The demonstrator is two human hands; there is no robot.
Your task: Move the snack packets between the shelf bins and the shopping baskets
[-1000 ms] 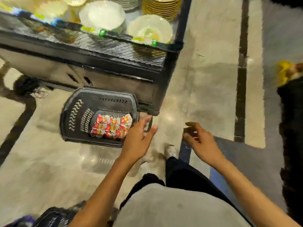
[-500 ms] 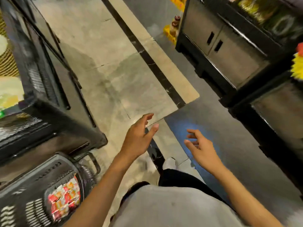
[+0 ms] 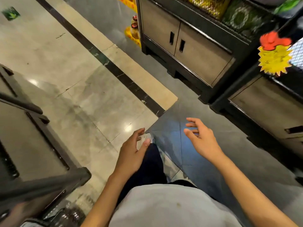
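A person's bare left hand (image 3: 131, 154) and right hand (image 3: 202, 141) hover over the glossy grey tiled floor (image 3: 78, 95), fingers loosely spread and holding nothing. Yellow and green snack packets (image 3: 211, 6) fill the black mesh shelf bin (image 3: 205, 24) far right. No basket is clearly visible. The reach would likely go best from close in, facing the bin squarely.

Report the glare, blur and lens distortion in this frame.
Head view: two small glare spots on the glossy floor; head view, the black shelf unit at left is smeared by motion blur; head view, the cabinet lines at right bow slightly from the wide lens; the left hand and right hand look sharp.
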